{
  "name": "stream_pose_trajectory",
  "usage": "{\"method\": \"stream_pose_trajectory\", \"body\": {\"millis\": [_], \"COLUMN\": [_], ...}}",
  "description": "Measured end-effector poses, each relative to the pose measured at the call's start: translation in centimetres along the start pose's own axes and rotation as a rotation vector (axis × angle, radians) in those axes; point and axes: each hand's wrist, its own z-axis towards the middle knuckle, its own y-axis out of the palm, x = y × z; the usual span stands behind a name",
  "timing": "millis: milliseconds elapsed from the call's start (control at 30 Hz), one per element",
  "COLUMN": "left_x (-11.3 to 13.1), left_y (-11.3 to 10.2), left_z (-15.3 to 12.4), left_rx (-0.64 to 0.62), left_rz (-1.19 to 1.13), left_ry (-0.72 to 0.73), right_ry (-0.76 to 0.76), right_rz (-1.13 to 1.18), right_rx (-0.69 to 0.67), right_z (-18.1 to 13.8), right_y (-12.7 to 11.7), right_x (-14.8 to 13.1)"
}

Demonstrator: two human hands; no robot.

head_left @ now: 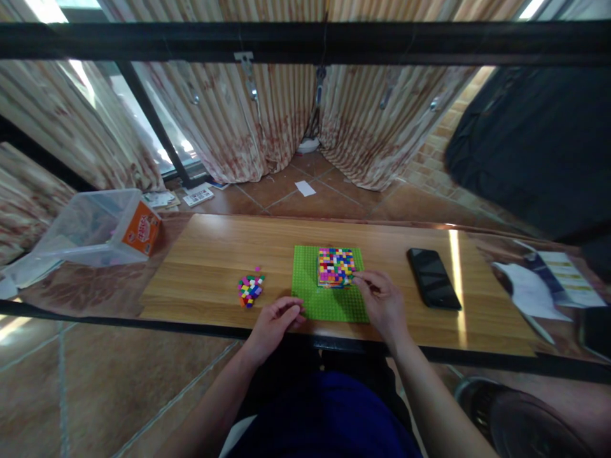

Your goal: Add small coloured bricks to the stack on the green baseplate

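A green baseplate [305,283] lies on a wooden board [214,254]. On its far right part stands a square block of many-coloured small bricks [336,265]. My right hand [382,299] rests on the plate with its fingertips pinched against the block's right front corner. My left hand [277,318] lies curled at the plate's left front edge, fingers closed; what they hold, if anything, is hidden. A small heap of loose coloured bricks [250,289] sits on the board left of the plate.
A black phone [433,278] lies right of the plate. A clear plastic bin [90,226] with an orange label stands at the far left. Papers [539,283] lie at the right. A dark chair [520,413] is at bottom right.
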Motion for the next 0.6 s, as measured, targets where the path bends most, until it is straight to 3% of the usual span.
{"method": "stream_pose_trajectory", "body": {"millis": [267,600], "left_x": [-0.1,-0.1], "left_y": [0.0,0.0], "left_z": [-0.1,0.0], "left_rx": [-0.004,0.002], "left_rz": [-0.025,-0.003], "left_ry": [0.015,0.027], "right_ry": [0.072,0.373], "right_rz": [0.097,0.435], "right_rx": [-0.040,0.009], "right_z": [1.3,1.5], "right_y": [0.6,2.0], "right_x": [0.6,0.9]}}
